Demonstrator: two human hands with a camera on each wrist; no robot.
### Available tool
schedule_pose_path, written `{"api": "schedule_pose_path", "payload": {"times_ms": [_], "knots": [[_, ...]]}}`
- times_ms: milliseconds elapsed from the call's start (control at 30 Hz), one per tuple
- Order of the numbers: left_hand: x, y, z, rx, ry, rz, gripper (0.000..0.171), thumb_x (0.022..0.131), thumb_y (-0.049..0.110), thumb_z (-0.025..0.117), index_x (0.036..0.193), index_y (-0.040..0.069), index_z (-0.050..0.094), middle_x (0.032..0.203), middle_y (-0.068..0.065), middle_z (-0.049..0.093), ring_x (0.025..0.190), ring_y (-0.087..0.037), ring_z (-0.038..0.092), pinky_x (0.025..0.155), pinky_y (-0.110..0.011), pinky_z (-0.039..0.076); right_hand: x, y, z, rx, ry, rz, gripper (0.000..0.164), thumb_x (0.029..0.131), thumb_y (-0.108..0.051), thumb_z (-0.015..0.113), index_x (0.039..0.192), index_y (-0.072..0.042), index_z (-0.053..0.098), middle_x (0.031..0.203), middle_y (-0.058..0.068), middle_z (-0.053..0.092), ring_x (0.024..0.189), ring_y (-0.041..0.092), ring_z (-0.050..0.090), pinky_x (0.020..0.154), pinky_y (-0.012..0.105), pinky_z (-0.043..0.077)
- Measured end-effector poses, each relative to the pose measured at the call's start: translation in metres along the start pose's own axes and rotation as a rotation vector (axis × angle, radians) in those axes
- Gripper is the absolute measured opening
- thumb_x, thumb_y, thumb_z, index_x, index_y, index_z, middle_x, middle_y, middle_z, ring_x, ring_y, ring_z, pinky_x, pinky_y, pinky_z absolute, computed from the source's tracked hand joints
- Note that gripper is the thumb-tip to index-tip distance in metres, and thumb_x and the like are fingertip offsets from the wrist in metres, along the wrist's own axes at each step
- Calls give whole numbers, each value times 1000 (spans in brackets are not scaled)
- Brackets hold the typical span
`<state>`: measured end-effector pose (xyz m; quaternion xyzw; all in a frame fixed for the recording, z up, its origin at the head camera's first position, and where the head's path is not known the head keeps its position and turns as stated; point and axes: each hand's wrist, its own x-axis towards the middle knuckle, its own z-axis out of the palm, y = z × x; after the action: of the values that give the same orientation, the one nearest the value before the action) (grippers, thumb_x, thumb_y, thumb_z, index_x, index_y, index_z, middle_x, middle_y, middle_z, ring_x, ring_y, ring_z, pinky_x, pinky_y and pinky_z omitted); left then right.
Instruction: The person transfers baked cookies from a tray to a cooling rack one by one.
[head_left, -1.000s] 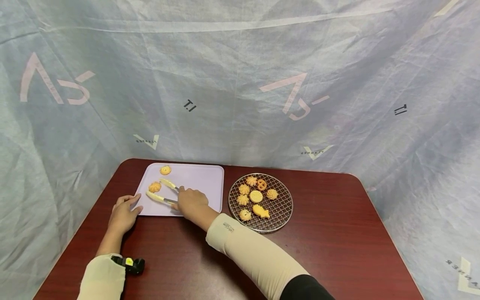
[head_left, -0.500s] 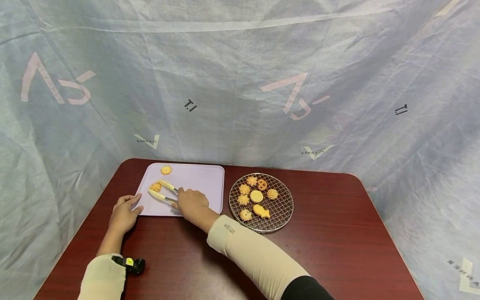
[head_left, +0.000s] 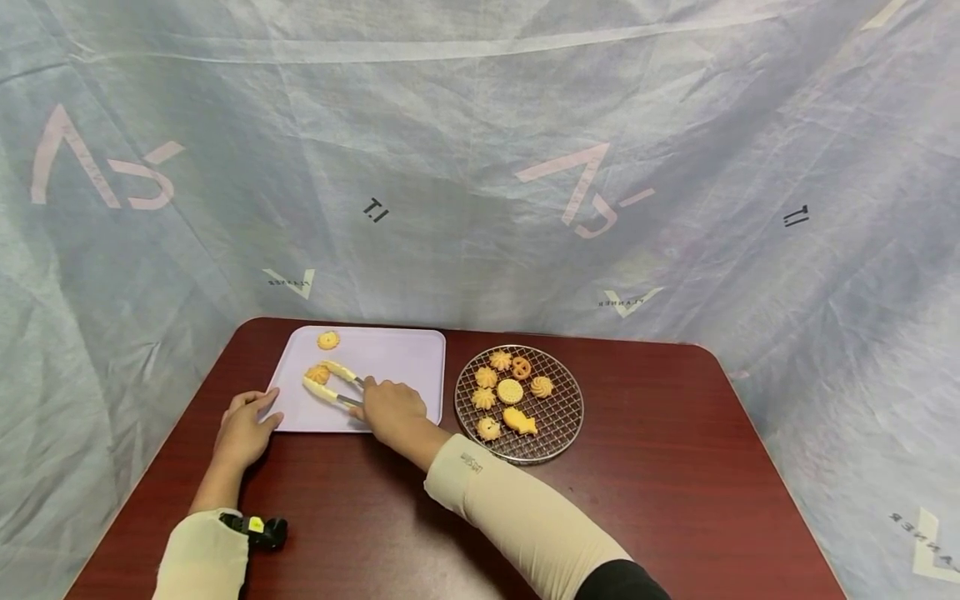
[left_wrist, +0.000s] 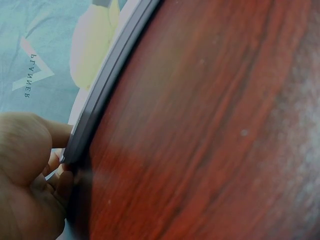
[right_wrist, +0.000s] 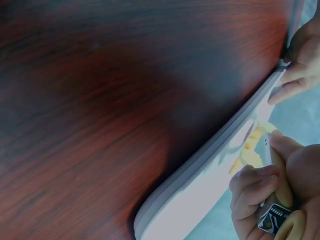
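Note:
My right hand [head_left: 395, 410] grips a pair of tongs [head_left: 321, 390] with pale yellow tips and metal arms, low over the lilac tray [head_left: 405, 360]. The tips stand on either side of a golden ridged cookie [head_left: 318, 373], close against it. In the right wrist view the fingers [right_wrist: 254, 189] wrap the tongs, and a cookie shows between the yellow ends. My left hand [head_left: 244, 428] holds the tray's near left corner, thumb and fingers around the rim in the left wrist view. Another round cookie [head_left: 327, 340] lies near the tray's far left corner.
Right of the tray stands a round wire rack [head_left: 558, 417] bearing several cookies, among them a pretzel [head_left: 521, 367] and a fish-shaped one [head_left: 520, 421]. Both sit on a dark red wooden table [head_left: 660, 433]. A grey printed cloth [head_left: 465, 167] hangs behind and at the sides.
The tongs have come around the ridged cookie and narrowed on it. The cookie has shifted slightly right with them. My left hand stays at the tray corner.

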<state>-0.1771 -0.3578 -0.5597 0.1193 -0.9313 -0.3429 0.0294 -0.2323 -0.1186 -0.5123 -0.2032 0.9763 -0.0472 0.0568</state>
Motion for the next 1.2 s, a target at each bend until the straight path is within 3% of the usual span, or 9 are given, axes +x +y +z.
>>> {"api": "schedule_pose_path", "payload": {"times_ms": [400,667,900,1200], "knots": [[2,-1,0,3,-1,1,53,103,8,58,152,-4,43,148,-35,33,134,-59,30,105,-71,30,-15,18,-5,34,18,-11,52,95,-64,61,125,-21,61,95,6,73,76,25,68,59,36,52],[1,-2,0,-1,-9,10,53,102,8,58,152,-5,42,148,-36,32,134,-60,31,105,-71,29,-22,27,-7,42,22,-8,58,95,-64,60,135,-22,59,92,8,72,73,25,68,51,36,48],[0,-3,0,-7,-1,32,53,102,8,58,151,-5,43,147,-37,32,132,-61,30,103,-72,29,-28,37,-6,71,29,-22,54,96,-64,60,129,-22,59,89,8,71,73,26,68,53,37,50],[0,-4,0,-4,-16,26,54,103,9,57,153,-4,41,149,-36,30,135,-60,28,104,-72,30,-38,52,-7,60,56,-62,62,97,-61,59,140,-17,58,87,10,72,71,27,69,52,37,49]]}}
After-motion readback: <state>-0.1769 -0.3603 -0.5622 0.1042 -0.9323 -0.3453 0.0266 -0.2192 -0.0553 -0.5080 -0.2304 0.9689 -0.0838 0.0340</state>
